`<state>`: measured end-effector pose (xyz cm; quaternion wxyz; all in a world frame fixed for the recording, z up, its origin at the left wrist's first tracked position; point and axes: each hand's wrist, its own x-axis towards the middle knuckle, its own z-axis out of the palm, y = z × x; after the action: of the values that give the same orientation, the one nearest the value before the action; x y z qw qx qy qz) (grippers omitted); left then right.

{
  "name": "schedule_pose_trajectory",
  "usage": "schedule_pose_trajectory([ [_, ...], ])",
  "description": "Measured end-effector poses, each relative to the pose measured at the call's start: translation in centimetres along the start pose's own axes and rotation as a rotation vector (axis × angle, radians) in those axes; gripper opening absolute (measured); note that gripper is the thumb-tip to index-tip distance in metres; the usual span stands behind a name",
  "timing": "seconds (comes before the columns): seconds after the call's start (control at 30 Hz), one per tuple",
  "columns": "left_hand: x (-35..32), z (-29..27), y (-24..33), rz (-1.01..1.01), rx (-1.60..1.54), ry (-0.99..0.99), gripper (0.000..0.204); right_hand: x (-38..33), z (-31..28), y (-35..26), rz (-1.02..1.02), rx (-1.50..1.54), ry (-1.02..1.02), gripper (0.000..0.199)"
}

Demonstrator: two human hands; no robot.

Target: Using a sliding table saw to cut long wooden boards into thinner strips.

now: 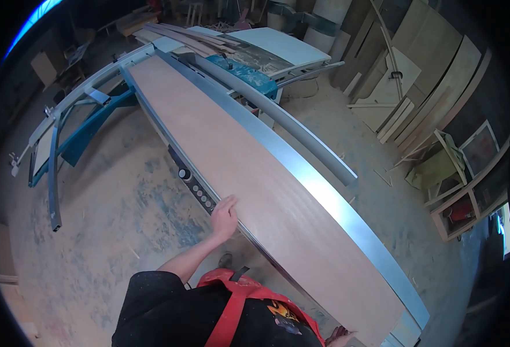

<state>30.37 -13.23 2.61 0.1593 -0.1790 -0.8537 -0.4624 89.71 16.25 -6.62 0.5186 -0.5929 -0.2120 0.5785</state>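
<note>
Lengthwise, a long pale-brown wooden board (pixel 266 185) lies on the silver metal worktop (pixel 336 202) of a woodworking machine, slanting from the upper left to the lower right. The person's hands are well apart along its near edge. The left hand (pixel 225 217) bends over that edge about midway, fingertips on the board's top face, just beside a black control panel (pixel 203 195) with a round knob; whether its thumb grips underneath is hidden. The right hand (pixel 340 336) touches the board's near end at the bottom of the view, partly cut off, so its grip cannot be told. The person wears a black shirt (pixel 180 312) and red apron (pixel 237 295). Beyond the board runs a grey rail (pixel 318 148); farther right, wooden sheets (pixel 463 87) lean upright above a dusty floor (pixel 116 185).
</note>
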Motion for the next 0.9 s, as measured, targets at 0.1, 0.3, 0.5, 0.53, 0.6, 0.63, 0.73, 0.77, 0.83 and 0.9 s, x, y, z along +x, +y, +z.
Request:
schedule_pose_trajectory([
  [0.1, 3.8, -2.1, -2.9, -0.192, -0.027, 0.106, 0.035, -0.7, -0.7, 1.0, 0.008, -0.155, 0.063, 0.087],
  [0.3, 14.0, -4.3, -7.5, -0.408, 0.043, 0.132, 0.049, -4.6, 1.6, 4.3, 0.149, -0.097, -0.2, 0.067],
  [0.5, 24.0, -2.9, -16.7, -0.382, 0.257, 0.271, 0.064, -10.1, 8.3, 5.9, 0.235, -0.266, -0.202, 0.072],
  [0.53, 25.2, -3.0, -17.7, -0.517, 0.255, 0.24, 0.065, -10.9, 9.0, 6.1, 0.227, -0.266, -0.19, 0.072],
  [0.6, 27.5, -3.5, -20.3, -0.652, 0.253, 0.199, 0.067, -12.3, 10.3, 6.6, 0.265, -0.281, -0.143, 0.064],
  [0.63, 28.6, -4.0, -21.9, -0.717, 0.194, 0.194, 0.068, -12.8, 11.0, 6.8, 0.287, -0.289, -0.122, 0.06],
  [0.73, 31.7, -3.2, -23.4, -0.783, 0.131, 0.195, 0.067, -13.2, 12.9, 6.5, 0.317, -0.255, -0.131, 0.06],
  [0.77, 32.4, -3.1, -23.8, -0.794, 0.138, 0.217, 0.066, -13.0, 13.5, 6.4, 0.337, -0.246, -0.142, 0.061],
  [0.83, 32.9, -3.0, -24.6, -0.811, 0.158, 0.242, 0.066, -12.3, 14.4, 5.5, 0.353, -0.269, -0.121, 0.06],
  [0.9, 32.2, -1.6, -24.0, -0.726, 0.374, 0.317, 0.063, -10.3, 13.8, 4.4, 0.374, -0.294, -0.087, 0.06],
])
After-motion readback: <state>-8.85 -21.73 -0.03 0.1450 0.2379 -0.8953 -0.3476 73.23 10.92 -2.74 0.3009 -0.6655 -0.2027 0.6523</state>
